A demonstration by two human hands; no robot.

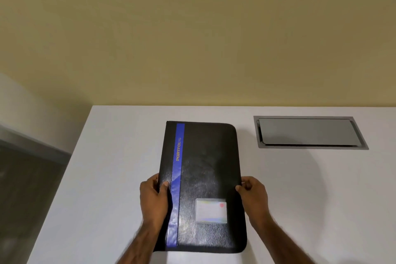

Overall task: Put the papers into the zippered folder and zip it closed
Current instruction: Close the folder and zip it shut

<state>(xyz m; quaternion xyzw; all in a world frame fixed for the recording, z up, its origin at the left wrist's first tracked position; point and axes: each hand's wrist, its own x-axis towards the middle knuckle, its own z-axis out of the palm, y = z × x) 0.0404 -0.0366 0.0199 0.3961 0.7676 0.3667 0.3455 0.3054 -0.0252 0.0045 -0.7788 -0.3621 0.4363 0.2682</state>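
Your left hand (153, 197) and right hand (254, 196) gripped the grainy, round-cornered black folder's (205, 167) long edges, thumbs curled on top.

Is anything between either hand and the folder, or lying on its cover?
Nothing visible. The left hand grips the folder at its left edge, and the right hand pinches its right edge. No papers are in view.

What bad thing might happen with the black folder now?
The folder is held only by its edges, left hand and right hand, so it might slip onto the table. No papers show, and I cannot tell if it is zipped shut; loose sheets might slide out if it tips.
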